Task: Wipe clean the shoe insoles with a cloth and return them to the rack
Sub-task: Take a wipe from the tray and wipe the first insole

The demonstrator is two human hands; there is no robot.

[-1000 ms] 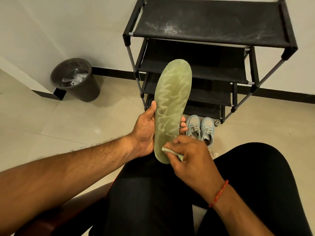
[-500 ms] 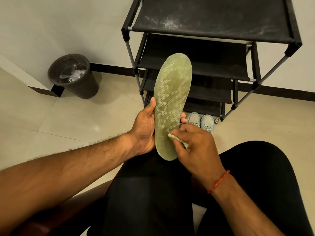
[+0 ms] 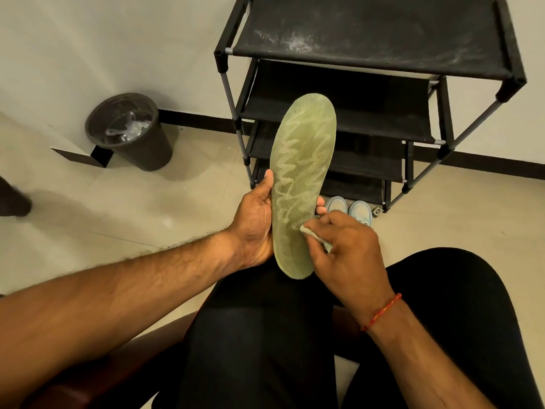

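A long green insole with a mesh texture stands upright over my lap. My left hand grips it from the left, thumb on its front edge and fingertips showing at its right side. My right hand pinches a small pale cloth and presses it against the insole's lower right part. The black shoe rack with several fabric shelves stands straight ahead against the wall.
A pair of small light-blue shoes sits on the floor at the rack's foot. A dark waste bin stands at the left by the wall. My black-trousered legs fill the lower view. A dark shape is at the left edge.
My right hand with the cloth has slid up the insole from near the heel towards its middle. The left hand keeps the same hold.
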